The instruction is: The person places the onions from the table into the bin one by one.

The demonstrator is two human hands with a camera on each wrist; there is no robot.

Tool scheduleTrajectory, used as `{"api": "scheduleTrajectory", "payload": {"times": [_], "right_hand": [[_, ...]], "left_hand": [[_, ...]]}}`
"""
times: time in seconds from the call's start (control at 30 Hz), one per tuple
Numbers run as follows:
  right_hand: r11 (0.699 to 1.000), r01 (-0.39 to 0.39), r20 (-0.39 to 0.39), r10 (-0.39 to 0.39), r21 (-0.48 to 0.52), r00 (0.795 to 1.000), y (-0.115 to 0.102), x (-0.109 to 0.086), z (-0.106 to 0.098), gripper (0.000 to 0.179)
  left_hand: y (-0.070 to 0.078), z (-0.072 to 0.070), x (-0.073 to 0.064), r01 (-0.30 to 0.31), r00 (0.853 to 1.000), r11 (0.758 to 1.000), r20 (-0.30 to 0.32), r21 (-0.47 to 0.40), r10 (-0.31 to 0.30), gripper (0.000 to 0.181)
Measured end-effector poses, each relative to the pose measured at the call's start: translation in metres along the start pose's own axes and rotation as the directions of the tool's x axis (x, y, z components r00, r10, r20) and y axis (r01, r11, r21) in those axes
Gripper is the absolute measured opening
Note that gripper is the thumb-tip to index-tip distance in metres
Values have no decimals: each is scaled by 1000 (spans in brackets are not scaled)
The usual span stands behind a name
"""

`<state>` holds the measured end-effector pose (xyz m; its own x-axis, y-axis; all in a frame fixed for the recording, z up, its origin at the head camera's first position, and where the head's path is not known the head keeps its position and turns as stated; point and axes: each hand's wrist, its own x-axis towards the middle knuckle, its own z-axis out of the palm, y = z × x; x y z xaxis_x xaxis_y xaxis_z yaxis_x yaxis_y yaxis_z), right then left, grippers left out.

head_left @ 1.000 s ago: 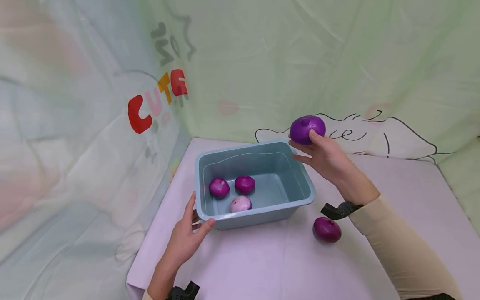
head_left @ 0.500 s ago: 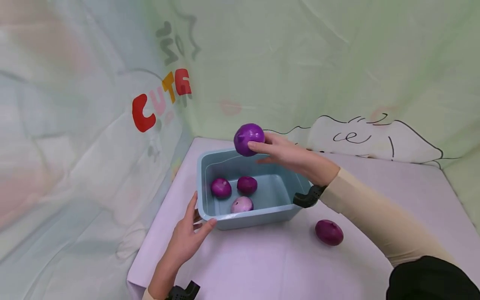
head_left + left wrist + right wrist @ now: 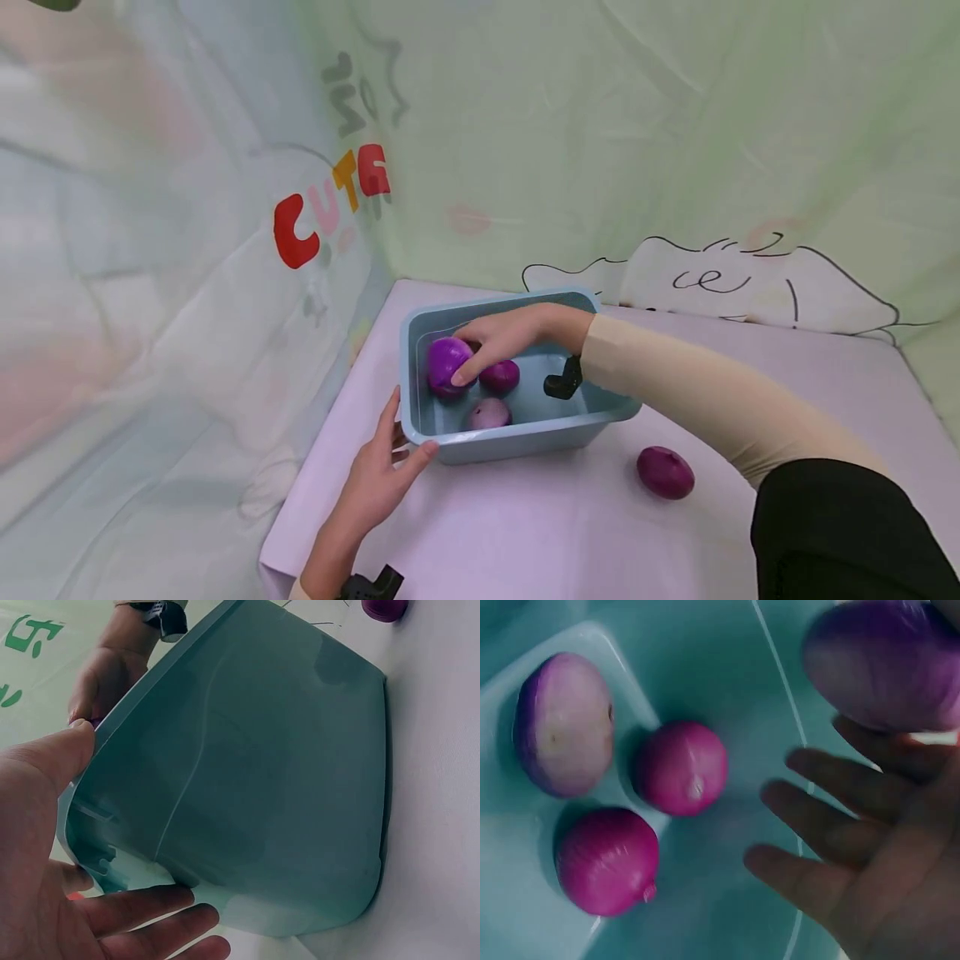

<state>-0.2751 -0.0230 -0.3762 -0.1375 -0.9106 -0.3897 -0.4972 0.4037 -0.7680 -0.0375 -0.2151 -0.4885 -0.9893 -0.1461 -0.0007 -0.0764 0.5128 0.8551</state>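
My right hand (image 3: 517, 332) grips a purple onion (image 3: 447, 365) above the left end of a blue plastic bin (image 3: 517, 448). In the right wrist view that onion (image 3: 889, 671) sits at the top right, with several fingers spread apart below it. Inside the bin lie two magenta onions (image 3: 681, 766) and a paler, partly whitish onion (image 3: 564, 724); the held onion hides one of them in the head view. At the bin's front left corner, my left hand (image 3: 378, 487) rests its thumb on the rim, its other fingers stretched along the outer wall (image 3: 262, 787).
Another dark purple onion (image 3: 665, 472) lies on the pale tablecloth (image 3: 517, 533), to the right of the bin. Printed fabric curtains (image 3: 637, 125) hang behind the table and on its left side.
My right hand has carried the purple onion from above the bin's right rear corner leftward and down, over the onions inside. My left hand stays at the corner.
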Motion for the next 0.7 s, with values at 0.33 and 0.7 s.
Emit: {"api": "scheduleTrajectory", "payload": {"times": [0.33,0.7], "right_hand": [[993,-76,217,95,-94,971,-1,34,27,69],[995,-61,284,80,-77,955,2,42,34,53]], "left_hand": [[1,0,0,-14,1000,1000,1,3,14,98],[0,0,0,-18,1000,1000,3,-6,18,96]]}}
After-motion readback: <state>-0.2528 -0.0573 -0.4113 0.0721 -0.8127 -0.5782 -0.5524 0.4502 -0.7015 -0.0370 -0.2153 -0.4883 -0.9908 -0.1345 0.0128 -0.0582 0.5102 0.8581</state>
